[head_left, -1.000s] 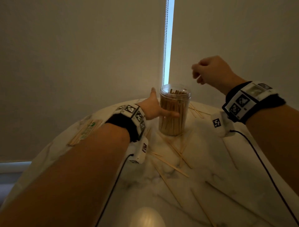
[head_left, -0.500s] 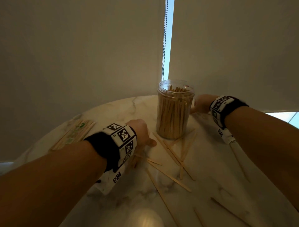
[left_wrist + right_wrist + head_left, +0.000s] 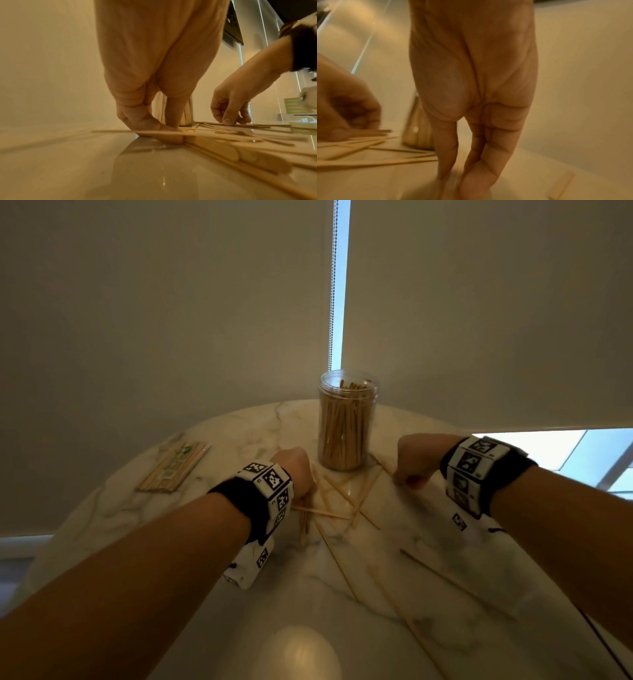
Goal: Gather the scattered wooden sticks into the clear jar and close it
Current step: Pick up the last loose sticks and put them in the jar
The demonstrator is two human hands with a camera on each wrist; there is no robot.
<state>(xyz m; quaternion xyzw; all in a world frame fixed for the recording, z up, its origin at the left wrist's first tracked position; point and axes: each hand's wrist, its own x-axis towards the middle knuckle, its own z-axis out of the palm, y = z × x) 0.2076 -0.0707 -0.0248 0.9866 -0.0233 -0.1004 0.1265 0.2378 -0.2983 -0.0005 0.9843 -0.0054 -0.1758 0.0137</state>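
The clear jar [image 3: 346, 422] stands open at the far side of the marble table [image 3: 239, 446], packed with upright wooden sticks. Loose sticks [image 3: 337, 496] lie crossed in front of it and run on toward me. My left hand [image 3: 298, 470] is down just left of the jar. In the left wrist view the left hand [image 3: 164, 127] pinches a flat stick [image 3: 202, 133] between thumb and fingers, at the table surface. My right hand [image 3: 409, 479] is down right of the jar, thumb and fingertips [image 3: 228, 120] closed on a stick there. The right wrist view is blurred.
A flat wrapped bundle of sticks [image 3: 174, 467] lies at the table's left. Roller blinds and a bead chain [image 3: 331, 302] hang right behind the jar. Long thin sticks [image 3: 445, 577] reach toward the near right edge. A bright glare spot [image 3: 301, 652] sits at the near edge.
My left hand let go of the jar's side and dropped to the sticks in front of it. My right hand came down from above the jar to the table on its right.
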